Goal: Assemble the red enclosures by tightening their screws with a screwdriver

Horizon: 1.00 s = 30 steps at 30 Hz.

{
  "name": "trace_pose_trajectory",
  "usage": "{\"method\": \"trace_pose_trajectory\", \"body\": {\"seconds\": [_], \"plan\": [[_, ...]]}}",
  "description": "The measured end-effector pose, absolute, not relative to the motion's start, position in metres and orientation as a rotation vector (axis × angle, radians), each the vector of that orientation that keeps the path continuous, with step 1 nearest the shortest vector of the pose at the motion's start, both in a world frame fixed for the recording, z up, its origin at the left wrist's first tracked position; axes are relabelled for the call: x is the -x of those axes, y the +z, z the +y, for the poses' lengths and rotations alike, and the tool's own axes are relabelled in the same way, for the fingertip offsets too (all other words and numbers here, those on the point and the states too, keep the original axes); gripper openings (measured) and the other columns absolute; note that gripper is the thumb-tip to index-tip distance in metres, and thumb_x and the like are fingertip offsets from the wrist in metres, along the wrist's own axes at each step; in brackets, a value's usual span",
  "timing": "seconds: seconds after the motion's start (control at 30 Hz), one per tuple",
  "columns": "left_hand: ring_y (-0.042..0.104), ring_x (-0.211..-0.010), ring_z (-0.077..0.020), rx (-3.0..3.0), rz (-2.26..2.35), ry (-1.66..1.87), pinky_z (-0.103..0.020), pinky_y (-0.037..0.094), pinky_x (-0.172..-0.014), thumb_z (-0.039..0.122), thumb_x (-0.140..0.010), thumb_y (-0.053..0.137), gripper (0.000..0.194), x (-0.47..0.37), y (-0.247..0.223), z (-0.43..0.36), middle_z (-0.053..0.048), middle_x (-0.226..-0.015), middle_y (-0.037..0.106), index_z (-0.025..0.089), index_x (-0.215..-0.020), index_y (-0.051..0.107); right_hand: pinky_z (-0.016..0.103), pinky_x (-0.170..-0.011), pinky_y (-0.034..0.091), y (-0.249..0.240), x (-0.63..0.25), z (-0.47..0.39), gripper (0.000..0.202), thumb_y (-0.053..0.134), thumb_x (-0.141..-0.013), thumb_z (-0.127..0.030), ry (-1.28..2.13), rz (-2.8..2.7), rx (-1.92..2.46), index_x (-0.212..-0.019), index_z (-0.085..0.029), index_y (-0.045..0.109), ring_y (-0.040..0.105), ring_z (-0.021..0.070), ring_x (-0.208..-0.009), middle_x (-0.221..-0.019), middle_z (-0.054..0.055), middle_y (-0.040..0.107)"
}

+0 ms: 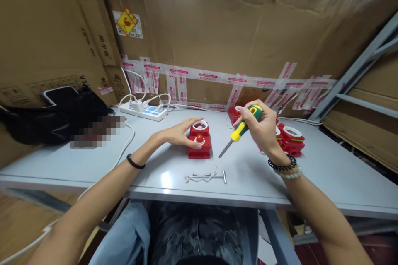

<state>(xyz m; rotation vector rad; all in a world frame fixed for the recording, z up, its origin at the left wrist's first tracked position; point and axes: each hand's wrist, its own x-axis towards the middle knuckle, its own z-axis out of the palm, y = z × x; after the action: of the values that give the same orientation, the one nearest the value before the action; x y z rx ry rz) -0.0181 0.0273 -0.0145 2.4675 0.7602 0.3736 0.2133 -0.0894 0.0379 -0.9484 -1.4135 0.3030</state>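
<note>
A red box-shaped housing (199, 153) with a white ring (200, 125) on its far part and a round red knob on its near part stands on the table. My left hand (182, 133) grips it from the left, thumb across the near part and fingers at the far side. In my right hand (261, 126) is a screwdriver (238, 132) with a green and yellow handle. Its bare shaft slants down to the left, the tip apart from the housing. Closer to me lie a small metal T-handled tool (224, 177) and some white stringy scraps (202, 178).
More red housings (292, 140) with white rings stand at the right, partly behind my right hand. A white power strip (143, 110) with plugged-in cords sits at the back left. A black bag (59, 112) lies far left. Taped cardboard (211, 29) walls the table's back.
</note>
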Motion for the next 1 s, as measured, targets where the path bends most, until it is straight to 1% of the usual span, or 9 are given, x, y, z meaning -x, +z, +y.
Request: {"method": "trace_pose_trajectory", "body": {"seconds": [0.1,0.27,0.47,0.63,0.8,1.0], "plan": [[0.029,-0.136,-0.0334,-2.487,0.783,0.374,-0.049,0.028,-0.111,0.063,-0.064,0.069,0.105,0.015,-0.017,0.024,-0.012,-0.148,0.03,0.025,-0.147,0.018,0.024,-0.045,0.053,0.032,-0.209,-0.086,0.024,0.066,-0.078,-0.039,0.422,-1.402,0.979,-0.077,-0.02,0.053,0.064,0.0142,-0.046,-0.052,-0.006,0.057],[0.032,-0.131,-0.0364,-2.553,0.852,0.409,-0.051,0.031,-0.106,0.068,-0.061,0.067,0.106,0.005,-0.019,0.016,-0.014,-0.142,0.036,0.022,-0.145,0.021,0.023,-0.044,0.052,0.02,-0.204,-0.08,0.027,0.069,-0.075,-0.04,0.527,-1.406,1.025,-0.077,-0.019,0.052,0.066,0.0164,-0.049,-0.053,-0.004,0.058],[0.035,-0.127,-0.0365,-2.581,0.879,0.444,-0.051,0.033,-0.103,0.069,-0.061,0.065,0.102,0.001,-0.019,0.011,-0.015,-0.138,0.039,0.022,-0.142,0.025,0.024,-0.04,0.051,0.009,-0.196,-0.08,0.029,0.07,-0.073,-0.04,0.64,-1.423,1.108,-0.076,-0.019,0.051,0.065,0.0181,-0.048,-0.051,-0.004,0.058],[0.036,-0.126,-0.035,-2.568,0.861,0.473,-0.05,0.033,-0.103,0.067,-0.061,0.067,0.099,0.0,-0.02,0.013,-0.015,-0.135,0.041,0.022,-0.139,0.028,0.026,-0.041,0.052,0.005,-0.191,-0.082,0.027,0.069,-0.074,-0.04,0.604,-1.468,1.134,-0.075,-0.019,0.052,0.063,0.0166,-0.047,-0.051,-0.004,0.058],[0.037,-0.125,-0.0355,-2.544,0.832,0.509,-0.051,0.034,-0.103,0.066,-0.06,0.069,0.097,0.0,-0.022,0.015,-0.014,-0.132,0.042,0.022,-0.137,0.031,0.025,-0.039,0.05,0.003,-0.192,-0.083,0.026,0.068,-0.074,-0.04,0.572,-1.495,1.15,-0.077,-0.02,0.052,0.062,0.0162,-0.047,-0.052,-0.004,0.059],[0.037,-0.126,-0.0355,-2.523,0.828,0.52,-0.051,0.034,-0.104,0.064,-0.06,0.07,0.097,0.001,-0.021,0.013,-0.015,-0.133,0.042,0.02,-0.137,0.031,0.025,-0.046,0.052,-0.001,-0.192,-0.082,0.021,0.063,-0.079,-0.038,0.479,-1.544,1.16,-0.078,-0.02,0.052,0.064,0.0156,-0.052,-0.055,-0.004,0.059]]}}
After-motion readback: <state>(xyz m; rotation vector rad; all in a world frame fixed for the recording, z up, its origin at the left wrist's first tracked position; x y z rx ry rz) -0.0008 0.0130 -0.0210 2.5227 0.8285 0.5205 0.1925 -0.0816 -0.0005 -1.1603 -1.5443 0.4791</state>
